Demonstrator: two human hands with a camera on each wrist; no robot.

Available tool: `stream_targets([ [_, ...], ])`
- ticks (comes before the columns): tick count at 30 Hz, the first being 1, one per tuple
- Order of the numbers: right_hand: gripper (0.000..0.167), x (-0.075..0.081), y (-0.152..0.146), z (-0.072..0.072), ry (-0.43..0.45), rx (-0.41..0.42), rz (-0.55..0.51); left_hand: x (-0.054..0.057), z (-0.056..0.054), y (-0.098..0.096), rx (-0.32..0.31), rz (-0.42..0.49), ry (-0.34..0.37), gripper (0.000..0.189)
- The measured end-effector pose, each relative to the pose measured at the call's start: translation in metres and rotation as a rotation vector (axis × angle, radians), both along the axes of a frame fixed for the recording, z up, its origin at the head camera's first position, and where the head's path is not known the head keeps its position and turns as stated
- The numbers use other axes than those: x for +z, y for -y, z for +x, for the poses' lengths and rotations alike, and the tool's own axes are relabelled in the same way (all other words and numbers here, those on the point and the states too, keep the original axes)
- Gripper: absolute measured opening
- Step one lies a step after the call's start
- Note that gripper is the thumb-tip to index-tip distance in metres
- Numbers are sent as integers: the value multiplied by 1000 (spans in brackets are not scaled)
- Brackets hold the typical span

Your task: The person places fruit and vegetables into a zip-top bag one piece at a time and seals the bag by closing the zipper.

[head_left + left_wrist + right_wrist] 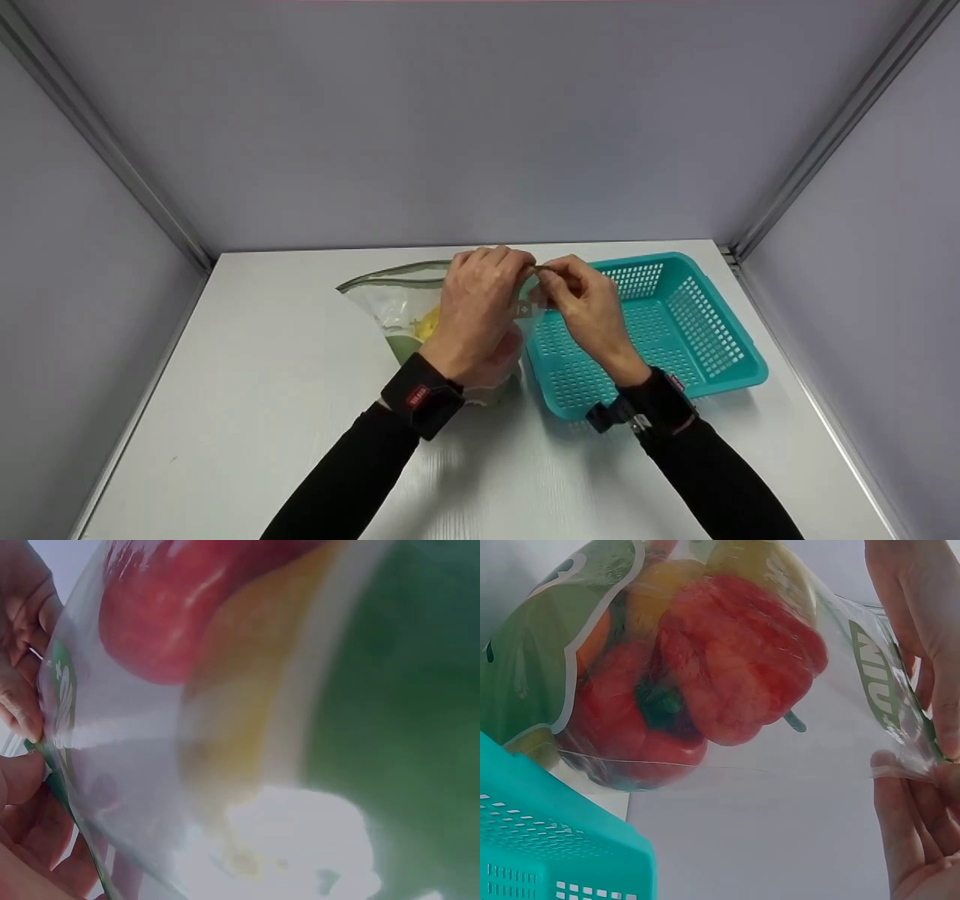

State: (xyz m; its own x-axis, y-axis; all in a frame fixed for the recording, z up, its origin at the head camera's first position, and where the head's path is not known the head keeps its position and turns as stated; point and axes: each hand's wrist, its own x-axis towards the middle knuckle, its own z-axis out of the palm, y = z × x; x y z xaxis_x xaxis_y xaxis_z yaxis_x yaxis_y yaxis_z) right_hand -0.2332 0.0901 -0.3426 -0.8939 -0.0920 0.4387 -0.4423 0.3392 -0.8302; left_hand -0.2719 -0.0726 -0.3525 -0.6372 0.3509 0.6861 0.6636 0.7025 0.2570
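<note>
A clear zip-top bag (375, 304) with green printing hangs upright from both hands. My left hand (476, 307) grips its top edge near the right corner, fingers folded over the rim. Close beside it, the thumb and fingers of my right hand (589, 304) pinch the zip strip at that corner. Left of the hands, the two sides of the strip stand apart. Through the plastic, the right wrist view shows a red bell pepper (742, 652), a second red pepper (622, 720) with a green stem, and yellow produce (660, 596). Green print hides the rest.
A turquoise plastic basket (660, 334) with perforated walls stands on the white table (262, 390), right of the bag and beneath my right forearm. Grey panels (480, 135) enclose the table at the back and both sides.
</note>
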Motion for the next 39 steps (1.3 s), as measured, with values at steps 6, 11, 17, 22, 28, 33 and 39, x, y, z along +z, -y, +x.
stream_targets([
  [6, 19, -1, -2, 1, 12, -19, -5, -4, -2, 8, 7, 25, 0, 12],
  [11, 20, -2, -4, 1, 6, -28, -4, -6, -3, 14, 22, 15, -19, 10],
  [17, 19, -3, -7, 0, 4, -36, -9, -8, -4, 17, 34, 16, -20, 8],
  [22, 17, -5, -10, -1, -4, -41, -7, -10, -5, 21, 48, 16, -29, 7],
  [28, 19, -6, -13, 1, 0, -30, -22, -13, -6, 28, 44, 30, -11, 9],
  [33, 20, -8, -16, 2, -8, -42, -13, -15, -4, 33, 45, 34, 11, 12],
  [39, 19, -11, -18, 3, -34, -46, -9, -18, -5, 39, 62, 48, 10, 14],
])
